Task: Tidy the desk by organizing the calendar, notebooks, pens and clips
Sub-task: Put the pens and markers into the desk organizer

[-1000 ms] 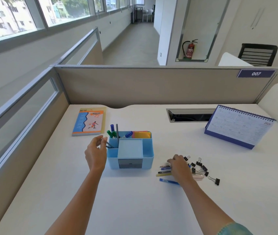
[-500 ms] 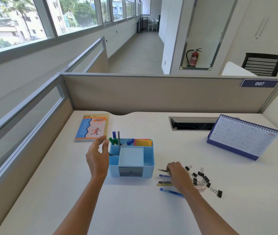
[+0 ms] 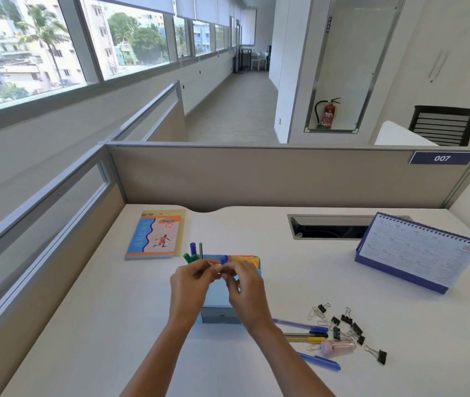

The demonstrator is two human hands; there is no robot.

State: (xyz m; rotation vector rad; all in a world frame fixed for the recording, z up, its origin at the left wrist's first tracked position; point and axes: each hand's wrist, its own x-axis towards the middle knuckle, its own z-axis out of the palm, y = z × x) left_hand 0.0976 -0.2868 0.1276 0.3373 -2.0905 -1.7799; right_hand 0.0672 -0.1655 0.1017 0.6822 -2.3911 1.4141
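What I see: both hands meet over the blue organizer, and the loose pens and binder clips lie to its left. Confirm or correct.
Wrong side. In the head view the loose pens and binder clips lie to the right of the blue organizer. The left hand and right hand do meet over it.

organizer [image 3: 218, 295] light blue | calendar [image 3: 417, 253] blue-white | notebook [image 3: 156, 234] orange-blue | binder clips [image 3: 346, 320] black | desk [image 3: 285, 276] white

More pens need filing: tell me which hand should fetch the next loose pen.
Right, probably: the loose pens lie nearer the right hand, on its side; the left hand would have to cross over.
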